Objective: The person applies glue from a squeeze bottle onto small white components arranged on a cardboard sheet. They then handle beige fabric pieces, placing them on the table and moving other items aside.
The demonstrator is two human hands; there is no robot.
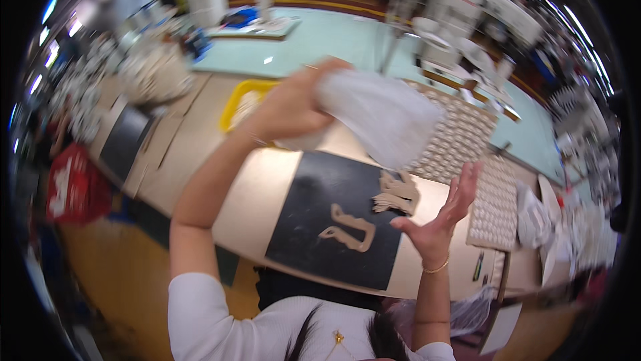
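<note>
My left hand (300,97) is raised over the far side of the table, its fingers closed on a thin whitish sheet (384,114). The sheet hangs to the right and is blurred, so I cannot tell plastic from cloth. My right hand (437,221) is held up at the right of the black mat (314,221), empty, with thumb and fingers apart. Close by it on the mat lies a pile of tan cut-out pieces (400,192). A single tan U-shaped cut-out (360,234) lies nearer me on the mat.
Behind my left wrist stands a yellow basket (229,114) with pale pieces inside. Boards with rows of small round pieces (461,130) lie at the right. A green-handled tool (478,266) rests near the front edge. A red bag (79,187) is at the left, machines (461,4) beyond.
</note>
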